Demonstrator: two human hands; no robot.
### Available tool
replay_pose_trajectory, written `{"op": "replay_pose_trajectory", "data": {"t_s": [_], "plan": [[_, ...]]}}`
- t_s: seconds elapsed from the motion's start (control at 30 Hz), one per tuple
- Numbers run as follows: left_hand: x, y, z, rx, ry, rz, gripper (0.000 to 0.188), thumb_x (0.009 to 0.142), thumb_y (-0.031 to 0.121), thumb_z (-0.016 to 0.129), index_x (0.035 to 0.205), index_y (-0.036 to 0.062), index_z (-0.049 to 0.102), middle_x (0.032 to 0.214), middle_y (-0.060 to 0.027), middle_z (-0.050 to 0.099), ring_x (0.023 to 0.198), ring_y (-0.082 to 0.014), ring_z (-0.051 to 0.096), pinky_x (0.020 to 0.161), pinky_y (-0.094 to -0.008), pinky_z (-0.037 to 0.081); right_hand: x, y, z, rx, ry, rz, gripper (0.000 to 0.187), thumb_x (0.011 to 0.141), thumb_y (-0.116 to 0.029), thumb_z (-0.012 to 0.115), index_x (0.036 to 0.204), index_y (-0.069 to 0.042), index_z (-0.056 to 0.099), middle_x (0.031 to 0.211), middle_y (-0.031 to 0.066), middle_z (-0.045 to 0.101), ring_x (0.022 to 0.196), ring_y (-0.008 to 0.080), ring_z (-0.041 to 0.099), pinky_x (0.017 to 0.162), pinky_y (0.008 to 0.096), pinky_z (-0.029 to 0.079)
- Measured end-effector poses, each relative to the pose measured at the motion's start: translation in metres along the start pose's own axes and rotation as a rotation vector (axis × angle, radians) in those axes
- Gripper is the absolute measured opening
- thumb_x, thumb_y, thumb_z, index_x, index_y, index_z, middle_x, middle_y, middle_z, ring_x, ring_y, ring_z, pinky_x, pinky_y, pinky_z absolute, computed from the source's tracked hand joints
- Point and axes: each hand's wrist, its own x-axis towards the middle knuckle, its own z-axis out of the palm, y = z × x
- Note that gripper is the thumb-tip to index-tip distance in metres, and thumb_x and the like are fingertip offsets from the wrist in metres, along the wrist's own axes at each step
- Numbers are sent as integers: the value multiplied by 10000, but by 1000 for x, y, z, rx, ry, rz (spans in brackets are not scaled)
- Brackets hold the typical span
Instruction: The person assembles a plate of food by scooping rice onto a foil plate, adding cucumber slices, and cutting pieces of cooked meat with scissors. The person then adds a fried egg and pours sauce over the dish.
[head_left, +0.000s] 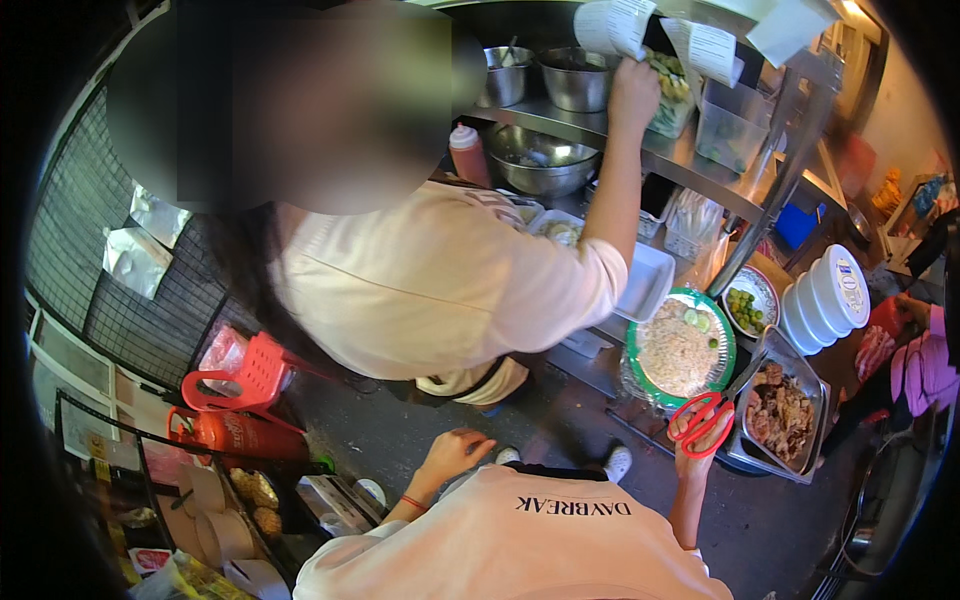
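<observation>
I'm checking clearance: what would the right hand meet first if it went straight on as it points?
The right hand, holding red-handled scissors, would probably meet the green-rimmed plate of rice first; depth is unclear, so it might pass over or beside it.

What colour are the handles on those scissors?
The scissors' handles are red, seen best in the head view.

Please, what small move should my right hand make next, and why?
Probably bring the red-handled scissors over the metal tray: the right hand grips them by their handles, and browned, meat-like pieces lie in that tray close by.
</observation>
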Motion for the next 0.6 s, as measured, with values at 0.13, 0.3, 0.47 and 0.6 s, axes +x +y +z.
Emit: {"op": "replay_pose_trajectory", "data": {"t_s": [0.13,0.3,0.47,0.6], "plan": [[-65,-89,-47,219,-221,-261,289,757,323,550,719,47,628,687,-148,599,630,-318,580,554,-391,456,-6,13,51,6,54,-43,533,826,-610,287,885,-101,433,576,4,403,508,113,404,491,240,326],[-120,-136,-74,298,69,-580,251,747,261,562,705,20,615,628,-169,579,590,-333,574,537,-390,451,19,37,60,-35,-63,-195,460,859,-544,310,950,-112,440,676,-1,421,572,106,411,527,238,325],[-129,-143,-65,185,137,-558,218,742,222,573,731,8,617,645,-193,574,631,-354,577,552,-387,453,14,49,63,-62,-51,-234,440,874,-515,302,960,-103,431,611,8,416,556,108,401,530,233,321],[-115,-156,-47,236,-185,-566,279,761,305,535,771,44,631,722,-206,588,712,-360,580,622,-414,464,-13,56,60,-207,-24,-239,500,873,-530,257,993,-72,416,598,21,415,556,119,404,530,246,334]]}}
